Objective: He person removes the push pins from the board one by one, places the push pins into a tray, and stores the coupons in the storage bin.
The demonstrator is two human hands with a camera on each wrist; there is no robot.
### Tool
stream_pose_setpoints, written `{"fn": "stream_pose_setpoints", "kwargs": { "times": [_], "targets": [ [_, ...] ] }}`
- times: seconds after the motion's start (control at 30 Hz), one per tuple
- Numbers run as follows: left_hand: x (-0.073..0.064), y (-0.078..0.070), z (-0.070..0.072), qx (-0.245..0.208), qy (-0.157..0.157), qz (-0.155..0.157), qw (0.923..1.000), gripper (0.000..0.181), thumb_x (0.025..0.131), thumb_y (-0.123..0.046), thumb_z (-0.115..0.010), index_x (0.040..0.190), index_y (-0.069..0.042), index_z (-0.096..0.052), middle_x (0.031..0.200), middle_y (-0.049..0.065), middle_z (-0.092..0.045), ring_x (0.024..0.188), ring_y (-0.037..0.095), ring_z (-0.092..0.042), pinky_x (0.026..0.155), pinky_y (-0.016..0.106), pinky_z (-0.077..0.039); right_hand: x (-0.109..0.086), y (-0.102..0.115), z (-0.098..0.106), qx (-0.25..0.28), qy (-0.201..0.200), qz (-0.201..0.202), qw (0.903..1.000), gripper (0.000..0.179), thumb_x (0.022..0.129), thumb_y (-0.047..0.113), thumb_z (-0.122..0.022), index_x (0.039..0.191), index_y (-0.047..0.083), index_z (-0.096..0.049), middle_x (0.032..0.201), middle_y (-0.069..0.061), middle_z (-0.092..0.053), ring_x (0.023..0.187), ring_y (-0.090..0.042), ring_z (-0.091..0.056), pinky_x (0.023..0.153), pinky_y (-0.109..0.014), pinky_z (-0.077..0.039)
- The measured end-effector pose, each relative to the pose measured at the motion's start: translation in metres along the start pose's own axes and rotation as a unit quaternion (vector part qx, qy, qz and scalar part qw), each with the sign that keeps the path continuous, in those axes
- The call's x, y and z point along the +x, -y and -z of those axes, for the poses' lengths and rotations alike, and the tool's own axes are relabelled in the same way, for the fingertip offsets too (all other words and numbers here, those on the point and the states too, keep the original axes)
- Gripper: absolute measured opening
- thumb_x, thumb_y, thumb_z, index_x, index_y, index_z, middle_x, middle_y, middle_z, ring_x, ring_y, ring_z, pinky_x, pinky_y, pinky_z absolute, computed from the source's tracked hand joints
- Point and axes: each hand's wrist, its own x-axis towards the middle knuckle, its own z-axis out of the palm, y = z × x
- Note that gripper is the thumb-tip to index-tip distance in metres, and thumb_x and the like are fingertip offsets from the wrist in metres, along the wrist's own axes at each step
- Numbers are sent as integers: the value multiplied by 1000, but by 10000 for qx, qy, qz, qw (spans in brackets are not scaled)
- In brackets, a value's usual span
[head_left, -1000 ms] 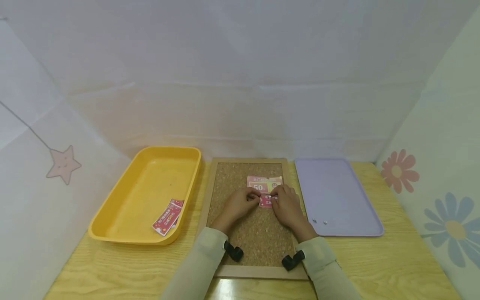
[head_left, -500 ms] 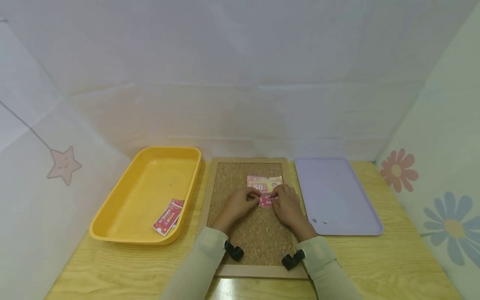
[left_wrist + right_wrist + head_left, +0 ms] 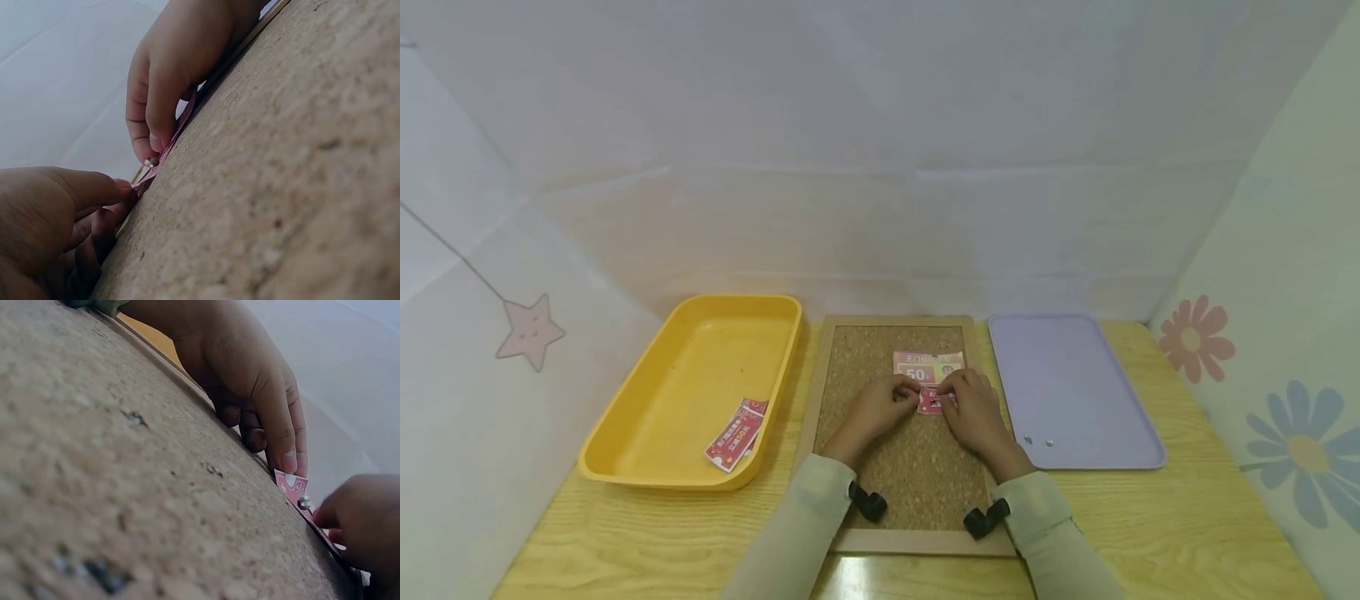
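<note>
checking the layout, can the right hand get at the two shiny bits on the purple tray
Probably yes: nothing visible stands between the right hand and the shiny bits on the purple tray. It holds the pink coupon, though, and would likely have to let go first.

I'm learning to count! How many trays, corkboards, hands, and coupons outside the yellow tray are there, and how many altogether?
Trays: 2 (yellow tray, lilac tray)
Corkboard: 1
Hands: 2 (left hand, right hand)
Coupons outside the yellow tray: 2 (pink-and-yellow coupon, red coupon)
Total: 7

Cream sleeves (image 3: pixel 792 527), black wrist cameras (image 3: pixel 872 507) (stubby).
</note>
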Motion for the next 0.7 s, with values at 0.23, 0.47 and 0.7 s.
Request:
{"fn": "stream_pose_setpoints", "kwargs": {
  "times": [0.23,0.47,0.7],
  "targets": [
    [4,0,0,-17,-28,-127,9999,20,95,-37,-63,106,-23,-71,94,-10,-67,84,7,-61,76,34,-50,0,-3,0,66,28,182,9998,5,91,28,-63,95,28,-66,115,6,-54,101,-20,-45,81,-41,-32],
    [6,-3,0,8,-108,-188,9998,23,96,-39,-61,106,-22,-72,93,-10,-66,82,7,-61,74,33,-50,1,-2,3,126,-27,158,9998,5,91,32,-66,92,28,-65,116,5,-54,100,-20,-45,81,-41,-32],
    [3,1,0,-61,-56,-99,9999,18,94,-37,-63,106,-25,-71,92,-12,-67,82,6,-61,74,34,-50,0,-1,1,131,-64,211,9997,6,90,33,-69,90,29,-65,117,3,-56,100,-21,-46,82,-43,-33]
  ]
}}
